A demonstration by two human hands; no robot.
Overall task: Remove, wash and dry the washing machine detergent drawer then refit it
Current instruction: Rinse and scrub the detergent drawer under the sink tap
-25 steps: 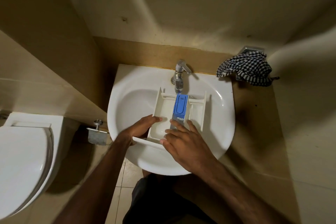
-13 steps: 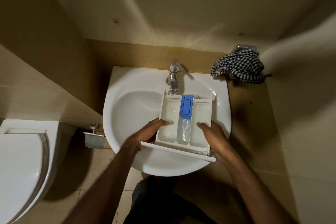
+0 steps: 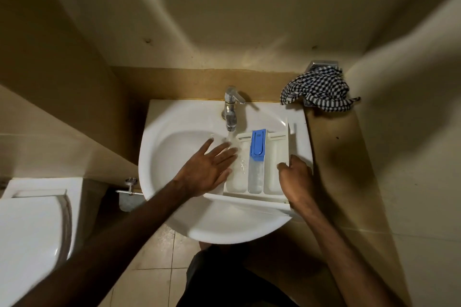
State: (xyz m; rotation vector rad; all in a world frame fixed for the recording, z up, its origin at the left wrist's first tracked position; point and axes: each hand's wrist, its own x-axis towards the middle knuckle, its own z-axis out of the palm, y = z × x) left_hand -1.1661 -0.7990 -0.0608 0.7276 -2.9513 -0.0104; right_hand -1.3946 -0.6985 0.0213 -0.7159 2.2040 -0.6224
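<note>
White plastic detergent drawer with blue centre insert [image 3: 259, 169] lies in the white ceramic basin [image 3: 174, 157], toward its right rim, front panel at the near edge. Chrome tap [image 3: 230, 109] runs water into the drawer's left compartment. Left hand [image 3: 209, 169] flat, fingers spread, in the stream at the drawer's left side. Right hand [image 3: 296, 179] curls round the right wall, holding it. Step: washing. Next likely: rub each compartment, then reach the checked cloth [image 3: 319, 91] at the basin's far right corner.

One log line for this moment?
stage: washing | white plastic detergent drawer in sink | tap running | left hand open | right hand grips drawer
</note>
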